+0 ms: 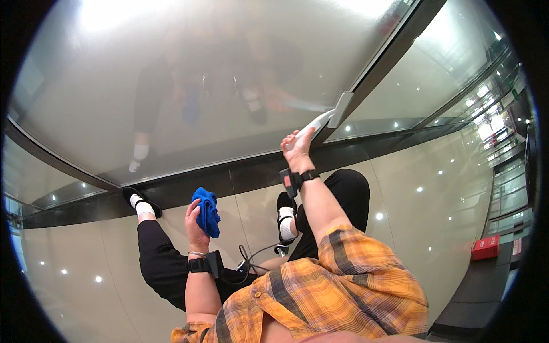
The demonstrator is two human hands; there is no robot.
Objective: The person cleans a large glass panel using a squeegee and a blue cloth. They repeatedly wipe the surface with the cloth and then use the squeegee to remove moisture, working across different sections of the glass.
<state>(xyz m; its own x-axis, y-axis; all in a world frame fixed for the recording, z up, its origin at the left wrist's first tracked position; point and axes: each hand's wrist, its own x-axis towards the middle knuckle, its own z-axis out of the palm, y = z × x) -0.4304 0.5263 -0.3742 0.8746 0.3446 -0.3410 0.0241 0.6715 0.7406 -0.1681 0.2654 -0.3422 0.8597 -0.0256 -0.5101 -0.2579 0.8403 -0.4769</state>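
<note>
A folded blue cloth (208, 212) is held in my left hand (196, 223), above the tiled floor and below the glossy wall panel. My right hand (299, 145) grips the handle of a white squeegee-like tool (341, 110). The tool's flat head lies at the right edge of the glossy panel (206, 107), by the dark vertical frame strip (377, 64). The panel mirrors my arms, legs and the cloth. Whether the head's edge touches the panel cannot be told.
A black base strip (257, 176) runs along the wall's foot. Shiny beige tiles (407, 214) lie below. Cables (251, 257) hang near my lap. Far right, a red box (485, 247) stands on a dark ledge (476, 283). More glossy panels (411, 85) continue to the right.
</note>
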